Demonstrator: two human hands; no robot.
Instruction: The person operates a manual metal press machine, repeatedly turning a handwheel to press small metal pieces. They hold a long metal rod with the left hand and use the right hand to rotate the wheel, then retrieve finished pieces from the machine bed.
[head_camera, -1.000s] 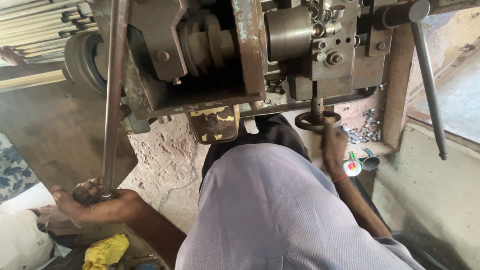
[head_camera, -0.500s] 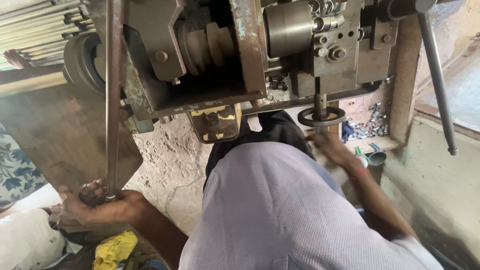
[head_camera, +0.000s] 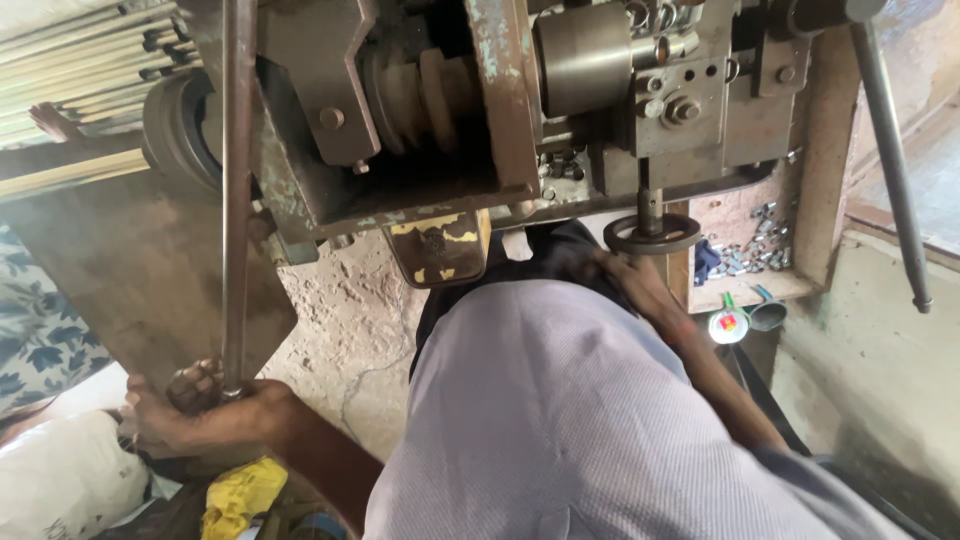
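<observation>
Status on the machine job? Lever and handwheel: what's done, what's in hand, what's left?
Done: nothing finished shows, though small metal pieces lie in the wooden tray. In hand: the left hand has a closed grip on the lower end of the long metal lever; the right hand, blurred, is at the small handwheel, contact unclear. Left: no workpiece is visible, so what remains cannot be judged.

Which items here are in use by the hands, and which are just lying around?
In use: left hand gripped on the long metal lever; right hand at the round handwheel under the machine.

Lying about: yellow cloth; white sack; small metal parts in the wooden tray; stacked rods; hanging bar.
</observation>
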